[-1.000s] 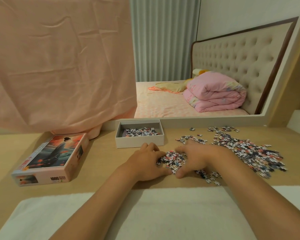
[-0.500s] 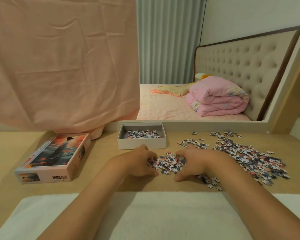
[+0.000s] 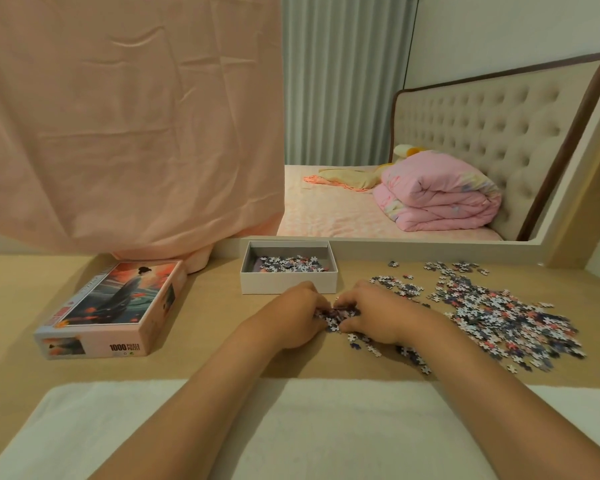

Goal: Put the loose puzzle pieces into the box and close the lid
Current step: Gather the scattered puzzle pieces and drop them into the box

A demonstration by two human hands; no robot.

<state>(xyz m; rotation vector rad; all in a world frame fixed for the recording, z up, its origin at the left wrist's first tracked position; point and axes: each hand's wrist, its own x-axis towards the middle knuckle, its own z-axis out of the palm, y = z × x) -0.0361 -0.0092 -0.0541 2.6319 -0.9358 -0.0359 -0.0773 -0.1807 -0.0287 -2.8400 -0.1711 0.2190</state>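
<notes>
While my left hand [image 3: 293,315] and right hand [image 3: 373,313] curl toward each other on the table [image 3: 208,327], their fingertips close around a small clump of puzzle pieces [image 3: 333,318] squeezed between them. Just beyond my knuckles sits the open white box [image 3: 288,284], a thin layer of pieces already on its floor. To my right the big loose pile [image 3: 499,313] spreads across the wood, with strays near my right wrist. Well to my left lies the lid [image 3: 113,306], picture side up. A white towel [image 3: 326,431] runs under my forearms.
</notes>
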